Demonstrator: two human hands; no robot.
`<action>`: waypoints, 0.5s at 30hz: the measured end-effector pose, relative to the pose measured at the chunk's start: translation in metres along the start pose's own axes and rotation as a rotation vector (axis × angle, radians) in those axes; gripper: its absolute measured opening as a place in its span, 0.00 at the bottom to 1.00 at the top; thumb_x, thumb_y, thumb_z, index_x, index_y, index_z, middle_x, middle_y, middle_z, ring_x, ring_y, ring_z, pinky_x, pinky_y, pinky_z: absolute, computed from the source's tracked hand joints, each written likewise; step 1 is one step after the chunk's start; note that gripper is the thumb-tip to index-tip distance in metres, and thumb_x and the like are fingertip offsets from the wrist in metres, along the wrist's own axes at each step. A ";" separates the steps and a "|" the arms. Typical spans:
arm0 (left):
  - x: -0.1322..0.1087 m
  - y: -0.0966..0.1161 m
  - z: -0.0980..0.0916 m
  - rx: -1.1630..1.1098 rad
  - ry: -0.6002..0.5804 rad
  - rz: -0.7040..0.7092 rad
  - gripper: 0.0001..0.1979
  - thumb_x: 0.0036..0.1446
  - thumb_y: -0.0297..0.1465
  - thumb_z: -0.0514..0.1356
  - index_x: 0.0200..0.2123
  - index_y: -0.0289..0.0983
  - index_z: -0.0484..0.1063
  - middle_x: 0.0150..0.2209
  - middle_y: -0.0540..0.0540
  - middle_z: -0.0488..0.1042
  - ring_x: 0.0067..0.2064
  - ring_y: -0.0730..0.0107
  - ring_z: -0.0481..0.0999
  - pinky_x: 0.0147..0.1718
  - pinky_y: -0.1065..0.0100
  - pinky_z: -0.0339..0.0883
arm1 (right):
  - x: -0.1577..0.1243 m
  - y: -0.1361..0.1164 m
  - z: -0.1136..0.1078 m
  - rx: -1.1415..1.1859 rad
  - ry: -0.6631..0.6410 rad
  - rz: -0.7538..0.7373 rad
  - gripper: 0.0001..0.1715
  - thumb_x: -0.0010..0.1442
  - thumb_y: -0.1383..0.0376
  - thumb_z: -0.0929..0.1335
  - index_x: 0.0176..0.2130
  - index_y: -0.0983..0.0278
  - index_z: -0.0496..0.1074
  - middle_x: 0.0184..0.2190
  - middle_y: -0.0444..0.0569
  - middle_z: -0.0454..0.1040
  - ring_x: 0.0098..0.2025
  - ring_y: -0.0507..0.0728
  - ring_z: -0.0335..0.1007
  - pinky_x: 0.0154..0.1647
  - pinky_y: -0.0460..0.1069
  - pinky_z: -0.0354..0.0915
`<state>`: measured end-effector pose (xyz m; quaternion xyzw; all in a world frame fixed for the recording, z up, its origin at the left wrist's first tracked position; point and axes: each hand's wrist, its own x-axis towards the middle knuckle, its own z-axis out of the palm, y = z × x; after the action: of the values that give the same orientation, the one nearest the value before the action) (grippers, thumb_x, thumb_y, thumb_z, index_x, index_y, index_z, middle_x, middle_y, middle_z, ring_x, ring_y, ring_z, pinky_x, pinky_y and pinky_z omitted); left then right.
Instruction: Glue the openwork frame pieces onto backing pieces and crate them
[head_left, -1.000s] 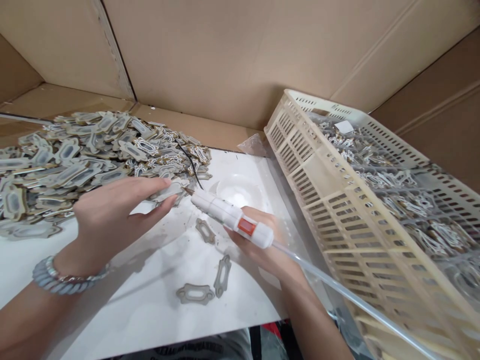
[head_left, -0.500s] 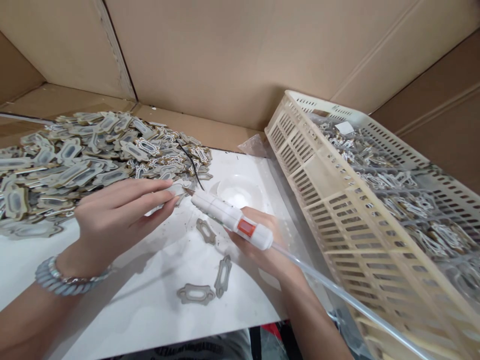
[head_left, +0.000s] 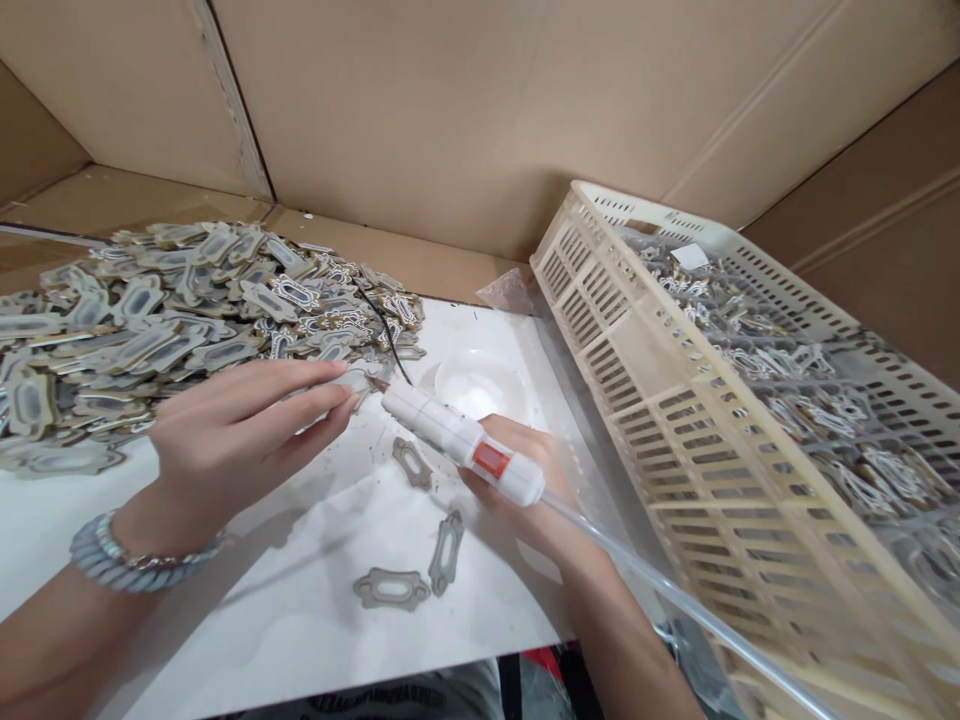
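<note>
My left hand (head_left: 247, 430) pinches a small pale frame-shaped piece (head_left: 355, 381) between thumb and fingers, just right of a large pile of similar pieces (head_left: 172, 310). My right hand (head_left: 525, 480) is closed round a white glue gun (head_left: 439, 425) with an orange-red patch. The gun's metal tip touches or nearly touches the held piece. A clear stick or tube (head_left: 660, 580) runs from the gun's rear to the lower right. Three loose pieces lie below the gun: one close under it (head_left: 412, 463), one upright (head_left: 446, 553), one flat (head_left: 391, 588).
A shallow white dish (head_left: 480, 375) stands behind the gun on the white work surface (head_left: 315, 620). On the right, a cream plastic crate (head_left: 645, 400) holds bags of pieces. Cardboard walls (head_left: 465, 120) enclose the back. A thin black wire (head_left: 386, 330) lies by the pile.
The clear stick's rear part has shifted slightly down and left, and the gun has tilted very slightly. Both hands keep nearly the same position and hold.
</note>
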<state>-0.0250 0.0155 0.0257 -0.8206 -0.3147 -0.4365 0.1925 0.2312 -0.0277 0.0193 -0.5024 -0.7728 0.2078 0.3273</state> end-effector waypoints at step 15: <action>-0.008 -0.007 0.005 0.012 0.019 0.004 0.05 0.55 0.27 0.70 0.33 0.42 0.78 0.35 0.48 0.85 0.34 0.64 0.84 0.35 0.67 0.78 | 0.002 0.001 0.000 0.039 0.052 -0.033 0.14 0.56 0.72 0.65 0.23 0.61 0.58 0.20 0.37 0.58 0.20 0.47 0.52 0.23 0.45 0.49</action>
<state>-0.0301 0.0210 0.0163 -0.8160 -0.3136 -0.4420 0.2011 0.2311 -0.0249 0.0189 -0.4881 -0.7682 0.2044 0.3603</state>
